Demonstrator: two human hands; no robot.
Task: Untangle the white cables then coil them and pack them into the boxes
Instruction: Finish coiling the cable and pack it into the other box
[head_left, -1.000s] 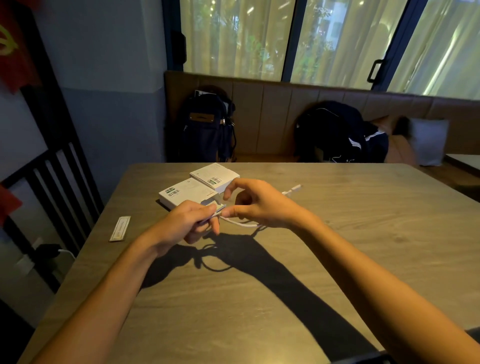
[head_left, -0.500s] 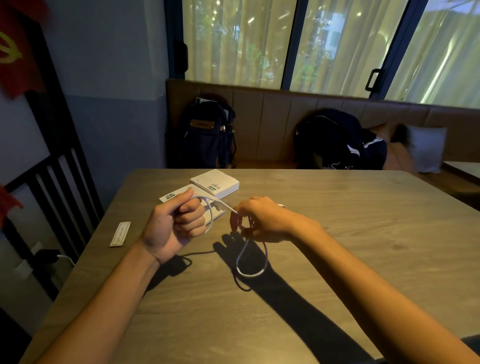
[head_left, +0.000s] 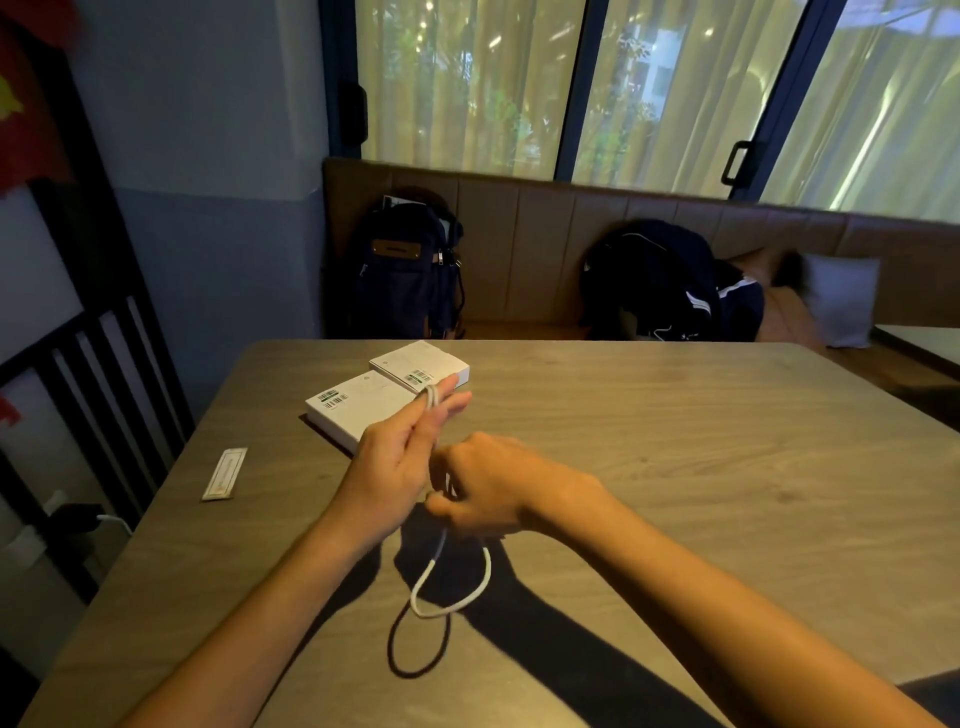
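Your left hand (head_left: 395, 467) is raised over the table (head_left: 675, 467) with its fingers straight and close together, pointing far. The white cable (head_left: 487, 571) is looped over the fingertips (head_left: 457, 404). They seem to serve as a form, so each turn of the coil comes out the same size.

Your right hand (head_left: 488, 488) sits just right of it and a little nearer, fingers curled round the cable, probably to feed and guide the next turn. The exact pinch is hidden. Below that hand a slack loop hangs above the table, not yet wound.

The near box (head_left: 353, 410) and the far box (head_left: 421, 364) lie closed side by side just beyond your left hand, handy for packing. A paper strip (head_left: 224, 474) lies toward the left edge.
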